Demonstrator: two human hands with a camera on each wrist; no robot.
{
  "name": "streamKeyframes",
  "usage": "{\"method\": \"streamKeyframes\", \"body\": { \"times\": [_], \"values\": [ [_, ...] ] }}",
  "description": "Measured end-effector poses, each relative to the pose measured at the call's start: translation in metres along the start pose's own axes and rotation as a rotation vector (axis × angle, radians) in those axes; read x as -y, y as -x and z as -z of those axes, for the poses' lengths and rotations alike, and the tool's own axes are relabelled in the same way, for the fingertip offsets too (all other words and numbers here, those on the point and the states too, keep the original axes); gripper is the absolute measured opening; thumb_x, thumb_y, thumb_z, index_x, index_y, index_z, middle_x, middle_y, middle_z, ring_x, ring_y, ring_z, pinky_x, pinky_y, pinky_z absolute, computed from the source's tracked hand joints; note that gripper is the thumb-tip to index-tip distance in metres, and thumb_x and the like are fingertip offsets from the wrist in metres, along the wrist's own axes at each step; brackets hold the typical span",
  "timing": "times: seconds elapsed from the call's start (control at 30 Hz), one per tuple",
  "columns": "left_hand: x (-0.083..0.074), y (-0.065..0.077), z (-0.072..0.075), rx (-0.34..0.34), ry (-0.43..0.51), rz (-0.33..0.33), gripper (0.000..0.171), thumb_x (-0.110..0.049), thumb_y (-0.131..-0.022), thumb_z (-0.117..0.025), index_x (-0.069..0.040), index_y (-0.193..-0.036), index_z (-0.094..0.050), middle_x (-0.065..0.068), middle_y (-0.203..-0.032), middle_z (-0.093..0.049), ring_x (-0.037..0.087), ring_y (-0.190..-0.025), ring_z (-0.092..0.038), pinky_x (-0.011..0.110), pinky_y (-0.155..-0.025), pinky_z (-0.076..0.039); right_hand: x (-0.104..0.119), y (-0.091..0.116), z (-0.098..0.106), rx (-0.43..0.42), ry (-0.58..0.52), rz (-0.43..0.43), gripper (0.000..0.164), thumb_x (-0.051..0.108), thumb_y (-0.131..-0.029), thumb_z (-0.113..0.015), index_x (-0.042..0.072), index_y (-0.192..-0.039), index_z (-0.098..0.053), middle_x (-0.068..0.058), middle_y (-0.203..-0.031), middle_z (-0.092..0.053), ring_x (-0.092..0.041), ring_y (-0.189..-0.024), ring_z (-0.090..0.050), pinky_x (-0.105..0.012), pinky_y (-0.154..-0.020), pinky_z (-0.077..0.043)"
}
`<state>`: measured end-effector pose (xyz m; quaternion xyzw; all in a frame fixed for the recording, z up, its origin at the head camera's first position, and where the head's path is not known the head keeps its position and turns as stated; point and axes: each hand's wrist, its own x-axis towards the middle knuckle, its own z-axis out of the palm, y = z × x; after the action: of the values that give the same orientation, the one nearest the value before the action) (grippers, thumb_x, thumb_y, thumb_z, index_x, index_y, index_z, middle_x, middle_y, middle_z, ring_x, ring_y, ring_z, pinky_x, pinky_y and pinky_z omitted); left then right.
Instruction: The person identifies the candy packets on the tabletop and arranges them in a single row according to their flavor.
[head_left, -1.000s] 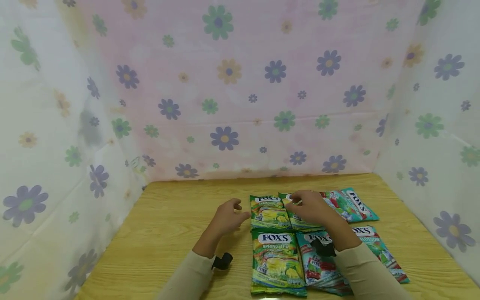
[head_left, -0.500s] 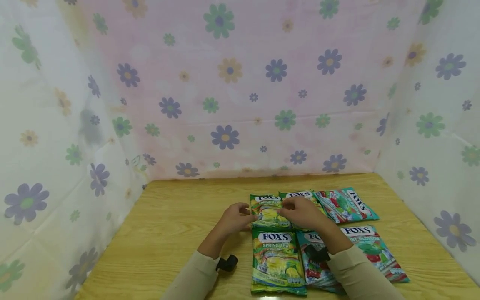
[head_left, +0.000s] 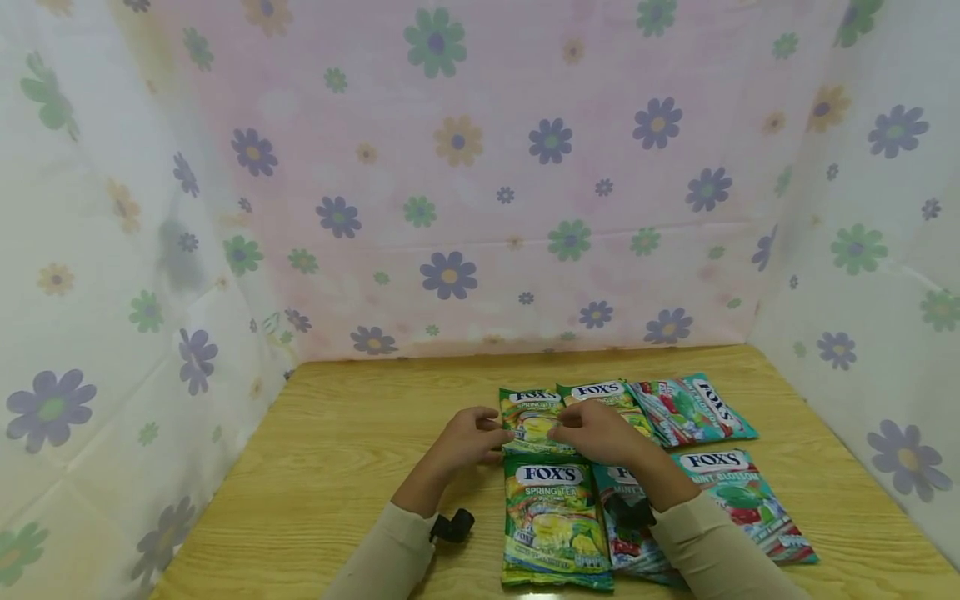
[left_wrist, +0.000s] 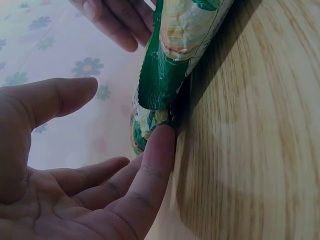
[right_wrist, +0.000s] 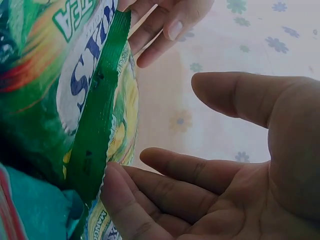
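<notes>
At the back left of the group lies a green and yellow Fox's Spring Tea candy bag [head_left: 534, 425]. My left hand [head_left: 468, 437] is at its left side, fingers loosely extended and fingertips right at the bag's edge. My right hand [head_left: 603, 437] hangs over its right part, thumb apart from the fingers; in the right wrist view a fingertip [right_wrist: 117, 182] meets the green sealed edge of the front Spring Tea bag [right_wrist: 45, 80]. Under the right hand, partly hidden, is another green bag [head_left: 600, 390]. The front Spring Tea bag lies flat, its top edge close to both hands.
Teal Fox's Mint Blossom bags lie to the right, one turned sideways at the back [head_left: 693, 408] and one in front [head_left: 742, 500]. Another teal bag [head_left: 630, 542] is partly covered by the right forearm. Flowered cloth [head_left: 487, 167] encloses the wooden table [head_left: 337, 450].
My right hand has come left and down from the second back bag to over the back left bag. My left hand has moved slightly right, up to that bag's edge.
</notes>
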<state>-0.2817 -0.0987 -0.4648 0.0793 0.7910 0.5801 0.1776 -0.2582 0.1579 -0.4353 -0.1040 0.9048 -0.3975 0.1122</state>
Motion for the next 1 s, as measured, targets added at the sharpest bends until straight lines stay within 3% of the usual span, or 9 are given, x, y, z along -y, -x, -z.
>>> {"method": "streamKeyframes", "body": {
  "times": [0.23, 0.67, 0.9, 1.0],
  "values": [
    [0.005, -0.002, 0.006, 0.002, -0.005, 0.02, 0.069, -0.028, -0.096, -0.076, 0.003, -0.15, -0.046, 0.022, -0.138, -0.059, 0.026, -0.105, -0.072, 0.04, -0.085, -0.063, 0.0, -0.003, -0.008, 0.015, -0.021, 0.0, 0.054, 0.036, -0.101, -0.068, 0.003, -0.143, -0.06, -0.016, -0.143, -0.062, -0.038, -0.132, -0.059, -0.054, -0.101, -0.055],
    [0.002, -0.001, 0.013, -0.016, -0.115, 0.053, 0.075, -0.032, -0.094, -0.078, 0.004, -0.151, -0.046, 0.022, -0.137, -0.058, 0.023, -0.096, -0.072, 0.04, -0.082, -0.064, 0.008, -0.002, -0.015, 0.042, -0.059, 0.031, 0.053, 0.035, -0.101, -0.068, 0.005, -0.145, -0.059, -0.014, -0.145, -0.06, -0.036, -0.132, -0.058, -0.048, -0.098, -0.055],
    [0.002, 0.0, 0.016, -0.014, -0.148, 0.067, 0.078, -0.032, -0.095, -0.076, 0.005, -0.154, -0.042, 0.024, -0.142, -0.055, 0.026, -0.098, -0.074, 0.042, -0.085, -0.063, 0.015, -0.006, -0.011, -0.02, 0.05, 0.011, 0.05, 0.034, -0.102, -0.066, 0.003, -0.142, -0.062, -0.018, -0.143, -0.061, -0.04, -0.13, -0.059, -0.056, -0.097, -0.054],
    [0.001, -0.001, 0.015, -0.018, -0.163, 0.064, 0.079, -0.032, -0.094, -0.077, 0.005, -0.154, -0.041, 0.025, -0.145, -0.052, 0.028, -0.104, -0.072, 0.043, -0.087, -0.063, 0.016, -0.01, -0.011, -0.052, 0.127, -0.011, 0.051, 0.032, -0.102, -0.066, 0.001, -0.141, -0.062, -0.019, -0.133, -0.066, -0.035, -0.11, -0.067, -0.05, -0.083, -0.056]
  ]
}}
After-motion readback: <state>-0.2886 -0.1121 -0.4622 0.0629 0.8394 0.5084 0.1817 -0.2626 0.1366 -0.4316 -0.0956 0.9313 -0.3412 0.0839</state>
